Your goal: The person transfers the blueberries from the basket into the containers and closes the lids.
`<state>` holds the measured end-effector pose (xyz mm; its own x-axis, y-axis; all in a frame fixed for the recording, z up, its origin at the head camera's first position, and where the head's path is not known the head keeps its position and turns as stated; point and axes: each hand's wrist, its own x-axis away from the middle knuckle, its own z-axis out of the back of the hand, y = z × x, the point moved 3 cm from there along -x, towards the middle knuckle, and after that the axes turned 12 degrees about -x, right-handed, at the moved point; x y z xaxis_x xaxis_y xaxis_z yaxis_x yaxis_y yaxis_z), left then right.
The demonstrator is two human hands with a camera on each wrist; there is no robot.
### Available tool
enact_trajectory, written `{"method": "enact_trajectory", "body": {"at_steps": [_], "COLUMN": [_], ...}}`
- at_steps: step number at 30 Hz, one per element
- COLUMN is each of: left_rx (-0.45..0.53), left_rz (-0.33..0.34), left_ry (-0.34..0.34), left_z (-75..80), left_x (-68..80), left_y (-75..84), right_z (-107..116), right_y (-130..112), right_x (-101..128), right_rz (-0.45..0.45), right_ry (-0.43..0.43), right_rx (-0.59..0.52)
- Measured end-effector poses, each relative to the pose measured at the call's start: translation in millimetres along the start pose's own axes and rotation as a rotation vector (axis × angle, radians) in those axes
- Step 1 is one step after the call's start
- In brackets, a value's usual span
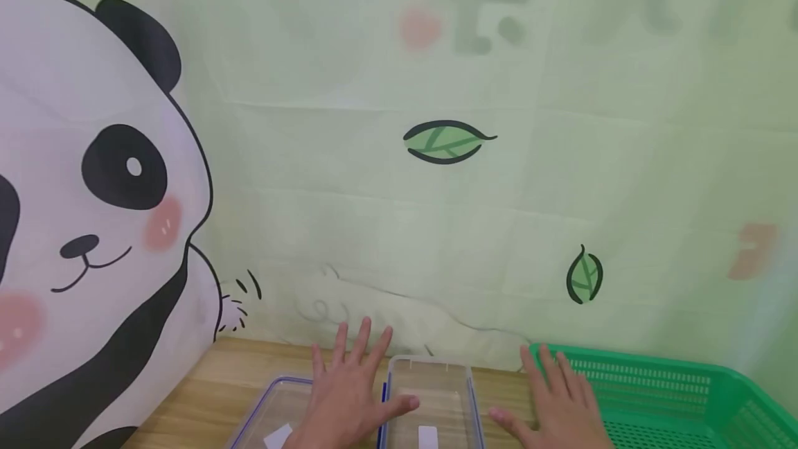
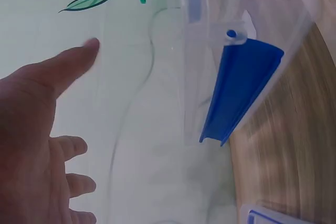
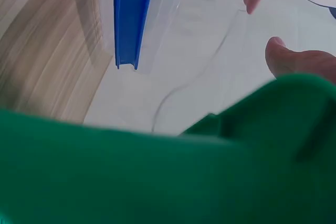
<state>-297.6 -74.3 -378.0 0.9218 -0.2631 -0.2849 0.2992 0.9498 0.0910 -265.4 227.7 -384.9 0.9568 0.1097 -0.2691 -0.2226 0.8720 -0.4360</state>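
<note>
Green plastic basket (image 1: 636, 355) is standing at the right of the wooden table (image 1: 199, 393), its slotted far wall showing. A clear plastic box (image 1: 430, 393) is standing between my two hands, left of the basket and apart from it. A blue clip (image 2: 241, 93) is hanging on its side in the left wrist view; the right wrist view is also showing a blue clip. Just left of the box, a blue-edged clear piece (image 1: 283, 400) is lying on the wood; lid or second container, I cannot tell.

Left hand (image 1: 346, 397): I am spreading the fingers straight and gripping nothing. In the head view it is covering part of the blue-edged clear piece, the thumb overlapping the box's left edge. The left wrist view is showing thumb and fingers apart from the box.

Right hand (image 1: 564, 404): I am extending its fingers likewise, grip empty, at the basket's left end; whether they are touching the rim, I cannot tell.

One white label (image 1: 427, 437) is showing at the box. Behind, a pale green backdrop (image 1: 312, 158) is hanging, bearing a panda (image 1: 131, 227).
</note>
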Motion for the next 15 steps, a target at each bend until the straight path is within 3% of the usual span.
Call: {"method": "enact_trajectory", "body": {"at_steps": [5, 15], "left_rx": [0.043, 0.196], "left_rz": [0.003, 0.101], "left_ry": [-0.002, -0.011], "left_z": [-1.6, -7.9], "left_x": [-0.3, -3.0], "left_y": [-3.1, -9.2], "right_z": [4.9, 18.7], "right_y": [6.7, 19.3], "right_x": [2.4, 3.0], "right_rz": [0.012, 0.105], "right_ry": [0.003, -0.019], "right_rx": [-0.001, -0.067]}}
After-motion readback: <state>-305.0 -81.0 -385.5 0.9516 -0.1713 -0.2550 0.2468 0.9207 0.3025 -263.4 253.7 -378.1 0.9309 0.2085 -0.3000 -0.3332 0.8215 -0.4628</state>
